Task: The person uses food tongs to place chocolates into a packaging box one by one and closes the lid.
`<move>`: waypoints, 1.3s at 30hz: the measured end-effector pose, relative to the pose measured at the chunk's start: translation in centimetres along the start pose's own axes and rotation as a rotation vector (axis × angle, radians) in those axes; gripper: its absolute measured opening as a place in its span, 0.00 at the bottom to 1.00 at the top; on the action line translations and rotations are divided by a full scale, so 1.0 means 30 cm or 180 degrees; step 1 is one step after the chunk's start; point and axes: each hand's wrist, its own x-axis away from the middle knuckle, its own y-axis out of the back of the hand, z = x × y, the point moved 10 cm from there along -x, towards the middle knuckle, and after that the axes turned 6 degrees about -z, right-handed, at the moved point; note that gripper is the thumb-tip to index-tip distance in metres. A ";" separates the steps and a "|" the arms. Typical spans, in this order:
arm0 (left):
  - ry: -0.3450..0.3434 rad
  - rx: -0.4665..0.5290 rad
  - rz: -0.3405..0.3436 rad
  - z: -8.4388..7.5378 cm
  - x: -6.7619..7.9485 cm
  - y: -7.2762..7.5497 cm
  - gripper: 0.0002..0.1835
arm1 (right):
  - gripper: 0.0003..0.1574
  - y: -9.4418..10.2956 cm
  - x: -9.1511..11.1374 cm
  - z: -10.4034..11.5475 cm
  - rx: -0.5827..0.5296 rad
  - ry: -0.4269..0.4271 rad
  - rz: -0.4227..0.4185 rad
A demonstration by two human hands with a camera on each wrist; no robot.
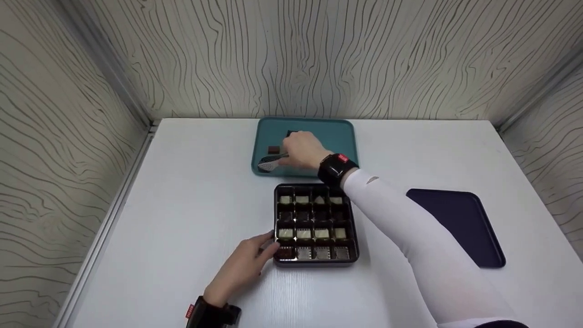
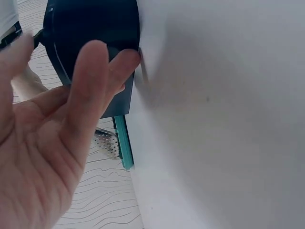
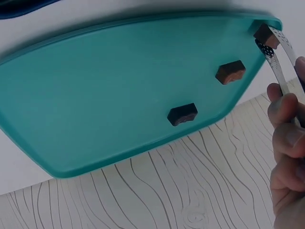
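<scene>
My right hand [image 1: 304,150] grips a pair of metal tongs [image 1: 268,165] with perforated tips over the teal tray [image 1: 332,132]. In the right wrist view, the tong tips stand on either side of a brown chocolate [image 3: 265,35] at the tray's corner. Two more chocolates lie on that tray, one brown [image 3: 230,72] and one darker [image 3: 182,114]. My left hand [image 1: 243,264] touches the near left side of a dark divided box [image 1: 316,263], fingers mostly straight. Pale and dark pieces sit in its rows; the front left compartment holds a dark brown chocolate [image 1: 285,253].
A dark blue tray [image 1: 460,223] lies at the right, partly behind my right sleeve [image 1: 410,232]. The white table [image 1: 196,191] meets wood-patterned walls [image 1: 291,59] at the back and sides. The box stands just in front of the teal tray.
</scene>
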 end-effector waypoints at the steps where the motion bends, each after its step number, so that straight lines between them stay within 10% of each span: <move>1: -0.0020 -0.0030 -0.0058 -0.004 -0.003 0.003 0.33 | 0.37 0.010 0.010 -0.003 -0.0032 -0.0001 -0.0020; 19: 0.0260 0.0573 -0.0817 0.068 -0.156 0.088 0.27 | 0.39 0.223 0.411 0.030 -0.0183 0.0552 -0.0187; 39: 0.0208 0.0697 -0.0788 0.043 -0.196 0.059 0.25 | 0.23 0.153 0.673 0.182 0.0177 0.1110 0.0029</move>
